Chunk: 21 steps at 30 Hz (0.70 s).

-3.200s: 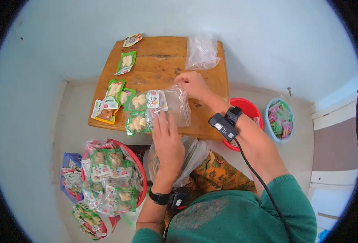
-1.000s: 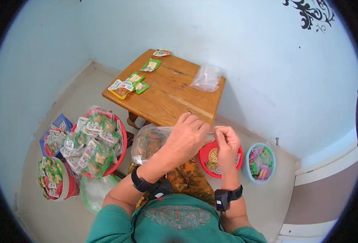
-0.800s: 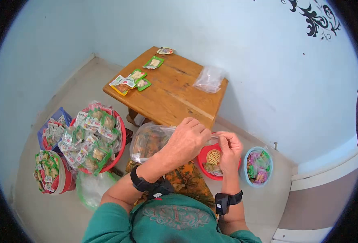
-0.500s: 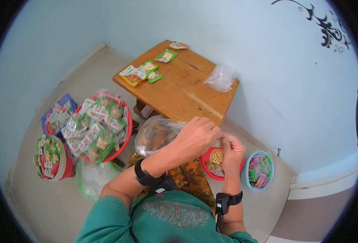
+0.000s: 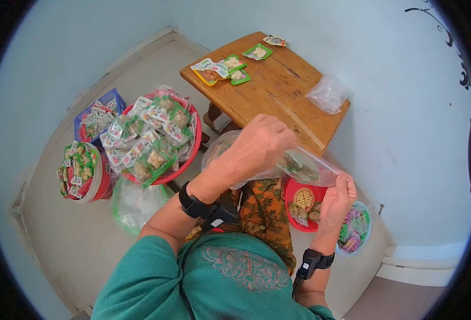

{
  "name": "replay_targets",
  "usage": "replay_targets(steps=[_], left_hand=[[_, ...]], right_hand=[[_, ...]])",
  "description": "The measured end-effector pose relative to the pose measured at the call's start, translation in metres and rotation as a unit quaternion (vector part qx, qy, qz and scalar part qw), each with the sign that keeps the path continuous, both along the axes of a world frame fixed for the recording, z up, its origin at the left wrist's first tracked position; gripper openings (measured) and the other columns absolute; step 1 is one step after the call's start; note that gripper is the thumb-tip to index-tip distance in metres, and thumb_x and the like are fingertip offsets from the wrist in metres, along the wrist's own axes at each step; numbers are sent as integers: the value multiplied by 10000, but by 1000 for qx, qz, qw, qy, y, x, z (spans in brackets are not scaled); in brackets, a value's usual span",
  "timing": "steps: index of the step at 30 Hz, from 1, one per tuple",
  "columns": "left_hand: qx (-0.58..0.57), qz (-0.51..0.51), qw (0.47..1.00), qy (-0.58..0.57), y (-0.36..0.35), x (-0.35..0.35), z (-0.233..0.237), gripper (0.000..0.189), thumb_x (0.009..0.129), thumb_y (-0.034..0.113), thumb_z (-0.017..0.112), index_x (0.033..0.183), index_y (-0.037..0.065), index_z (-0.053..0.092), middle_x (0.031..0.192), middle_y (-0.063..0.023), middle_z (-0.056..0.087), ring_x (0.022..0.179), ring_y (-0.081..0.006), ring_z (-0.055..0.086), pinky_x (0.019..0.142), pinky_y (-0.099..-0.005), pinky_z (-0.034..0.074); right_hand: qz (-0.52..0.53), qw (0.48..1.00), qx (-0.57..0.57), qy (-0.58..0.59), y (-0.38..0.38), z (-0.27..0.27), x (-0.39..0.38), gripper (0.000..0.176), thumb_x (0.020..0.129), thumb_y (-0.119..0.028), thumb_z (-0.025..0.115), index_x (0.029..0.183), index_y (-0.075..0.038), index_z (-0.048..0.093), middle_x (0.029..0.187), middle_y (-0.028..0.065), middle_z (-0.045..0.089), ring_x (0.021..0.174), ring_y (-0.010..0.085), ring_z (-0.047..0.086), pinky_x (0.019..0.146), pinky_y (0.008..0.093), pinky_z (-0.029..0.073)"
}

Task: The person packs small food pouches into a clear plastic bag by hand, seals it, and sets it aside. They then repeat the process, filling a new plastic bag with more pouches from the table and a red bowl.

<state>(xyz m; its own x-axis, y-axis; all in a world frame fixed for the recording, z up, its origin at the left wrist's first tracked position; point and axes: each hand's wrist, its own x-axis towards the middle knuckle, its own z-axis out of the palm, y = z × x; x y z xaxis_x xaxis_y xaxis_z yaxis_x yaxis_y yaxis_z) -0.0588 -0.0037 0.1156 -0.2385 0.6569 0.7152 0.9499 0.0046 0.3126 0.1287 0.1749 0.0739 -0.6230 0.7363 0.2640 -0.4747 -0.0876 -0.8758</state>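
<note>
A clear plastic bag is stretched between my two hands over my lap, its upper edge pulled into a line. My left hand is closed, knuckles up, at the bag's left end; its fingertips are partly hidden. At the other end, my right hand pinches the bag's corner between thumb and fingers. More clear plastic spreads below my left forearm, over my patterned trousers. Under the bag, near my right hand, stands a red basin with a gold emblem and some packets in it.
A wooden table ahead bears several food packets and a clear bag. On the left stand a large red basin piled with packets, a blue crate, a red bucket and a green-edged bag. A light-blue basket sits right.
My hands have moved apart, the right one outward and down, and the bag is now drawn taut between them. The view has shifted, so the table appears higher and further right.
</note>
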Motion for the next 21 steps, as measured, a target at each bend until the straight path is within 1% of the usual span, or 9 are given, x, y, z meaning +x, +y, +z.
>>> replay_targets(steps=[9,11,14,15,16,17,18,19,21], left_hand=[[12,139,990,-21,-6,-3,6,135,811,147,696,888,45,653,872,-120,636,900,-328,616,807,-441,495],[84,96,991,-33,4,14,21,303,754,207,772,972,41,642,935,-144,642,965,-359,621,872,-451,499],[37,-7,998,-43,24,37,32,428,711,242,819,1035,41,624,992,-157,645,1030,-367,618,927,-469,486],[8,-14,999,-42,32,41,28,436,712,231,818,1056,49,620,1023,-161,644,1030,-345,612,936,-480,474],[-35,-11,998,-51,38,43,24,381,728,215,801,1028,50,634,1020,-157,649,1003,-347,615,912,-483,480],[-81,-15,995,-55,42,41,18,327,743,200,784,1000,50,648,1016,-154,653,975,-349,619,887,-486,485],[-99,-46,994,21,47,34,12,165,786,144,728,917,51,690,927,-146,665,870,-364,626,792,-469,501],[-95,-58,994,-20,51,33,20,70,815,94,677,856,54,718,851,-143,667,812,-365,630,739,-445,508],[-87,-87,991,-46,58,33,19,80,862,114,656,830,43,674,793,-154,647,777,-366,631,700,-457,503]], right_hand=[[8,999,-34,-16,-2,14,-8,136,979,-106,603,945,13,661,968,126,714,892,217,680,863,368,520],[-4,999,-25,-28,-2,10,-10,137,978,-101,598,957,18,661,962,127,714,890,213,676,859,359,517],[-60,995,3,-84,-5,11,-10,138,969,-71,579,984,24,677,930,113,708,893,188,661,838,331,507],[-95,982,104,-122,-2,-1,-10,145,963,-79,584,972,21,688,918,94,704,891,172,651,827,323,504],[-135,956,197,-170,1,-10,-8,152,957,-86,588,961,18,699,905,75,700,890,156,642,816,314,502],[-65,987,9,-144,-6,6,-8,153,942,-104,612,922,11,711,888,44,698,868,131,629,795,303,498],[-107,964,100,-224,-15,22,-5,150,933,-117,633,911,9,712,884,40,705,855,113,624,775,288,494],[-44,988,55,-135,-13,24,-4,150,939,-120,634,915,3,717,872,47,711,836,106,628,762,279,493],[-2,993,4,-116,-10,18,-3,172,981,-129,604,950,20,684,825,58,688,786,147,647,760,303,510]])
